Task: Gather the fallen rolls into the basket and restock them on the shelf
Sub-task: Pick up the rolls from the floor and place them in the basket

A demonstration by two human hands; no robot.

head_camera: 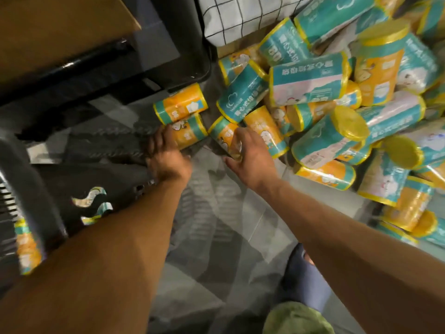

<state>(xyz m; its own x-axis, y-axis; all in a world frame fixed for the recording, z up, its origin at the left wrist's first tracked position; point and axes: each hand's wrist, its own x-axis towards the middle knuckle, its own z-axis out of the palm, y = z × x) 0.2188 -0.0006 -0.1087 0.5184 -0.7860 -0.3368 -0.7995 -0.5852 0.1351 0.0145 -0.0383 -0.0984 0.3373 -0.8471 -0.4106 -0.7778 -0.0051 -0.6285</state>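
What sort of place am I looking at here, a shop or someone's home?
Probably a shop aisle or stockroom. Many identical wrapped rolls lie heaped on a tiled floor, a dark plastic basket stands at the left, and the right hand grips one roll.

From my seat I see a grey tiled floor [228, 237] with pale joints running aslant, crossed by soft striped shadows. The light is dim and warm, brighter toward the right. At upper left a brown board [60, 27] slants across the corner, and a glossy black bar [79, 61] lies just below it, catching a thin glint. A white cloth with a black grid [245, 18] hangs at the top edge. Much of the left side is blurred and dark
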